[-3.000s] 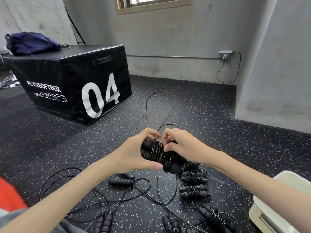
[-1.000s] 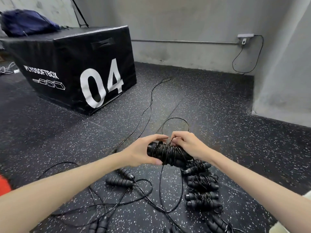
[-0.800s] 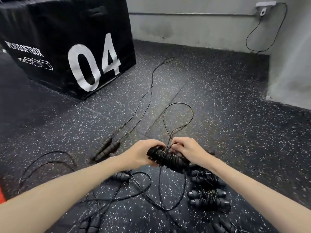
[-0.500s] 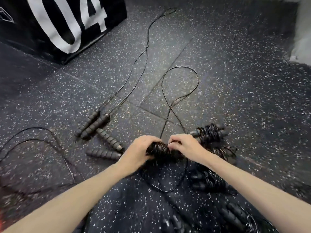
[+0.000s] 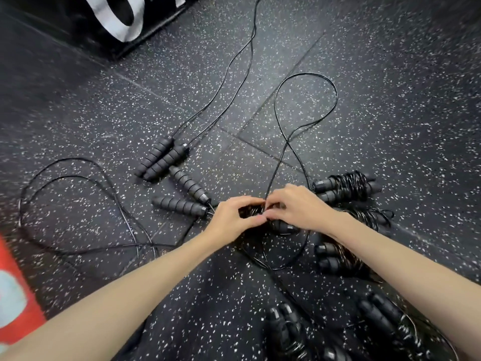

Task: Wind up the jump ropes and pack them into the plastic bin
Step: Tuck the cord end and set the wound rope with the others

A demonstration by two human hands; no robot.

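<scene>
On the speckled floor (image 5: 390,100), the corner of a black box (image 5: 112,19) with white figures sits at the far left, and a red object (image 5: 15,287) shows at the left edge. Two loose pairs of handles (image 5: 162,158) (image 5: 182,201) lie left of the hands, their cords running away across the floor. Wound ropes lie to the right: one bundle (image 5: 346,186) just beyond the right hand, another (image 5: 335,259) beside the right forearm, and more, blurred, at the bottom edge. Both hands meet low over the floor on the rope (image 5: 283,225) being wound. The left hand (image 5: 231,220) curls round its handles; the right hand (image 5: 296,207) pinches the cord at the bundle. The unwound cord (image 5: 307,76) loops out across the floor beyond the hands.
</scene>
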